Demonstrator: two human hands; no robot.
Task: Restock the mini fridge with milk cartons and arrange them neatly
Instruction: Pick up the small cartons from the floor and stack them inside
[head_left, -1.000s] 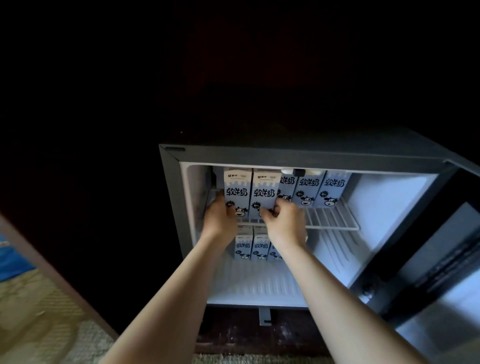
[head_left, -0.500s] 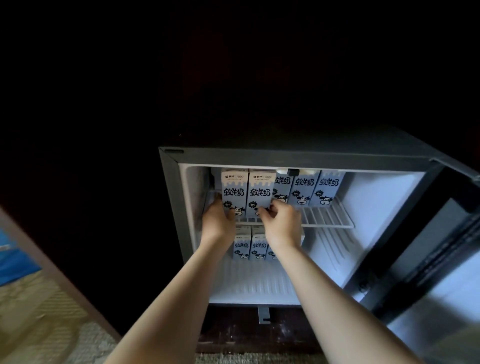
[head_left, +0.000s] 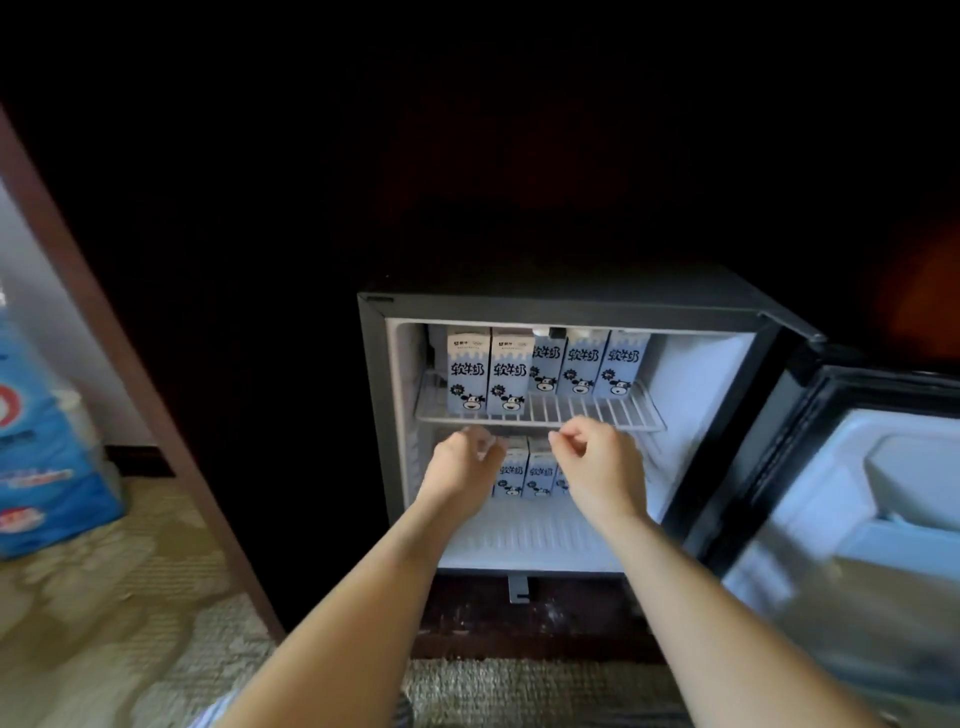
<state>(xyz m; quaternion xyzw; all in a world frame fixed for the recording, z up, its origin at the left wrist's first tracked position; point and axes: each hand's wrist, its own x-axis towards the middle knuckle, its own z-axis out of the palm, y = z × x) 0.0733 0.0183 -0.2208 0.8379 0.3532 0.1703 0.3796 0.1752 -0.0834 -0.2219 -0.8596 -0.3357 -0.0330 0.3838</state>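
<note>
head view: left hand (head_left: 460, 467) and right hand (head_left: 597, 462) hang loosely curled and empty, just below the front edge of the wire shelf (head_left: 597, 413). the two front milk cartons (head_left: 491, 374) stand upright on it inside the mini fridge (head_left: 374, 389), above and slightly left; the left hand is nearer.

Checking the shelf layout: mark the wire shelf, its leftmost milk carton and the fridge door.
wire shelf (head_left: 628, 410): head view, bare front bars.
leftmost milk carton (head_left: 467, 370): head view, printed front face.
fridge door (head_left: 831, 467): head view, white inner liner.
</note>
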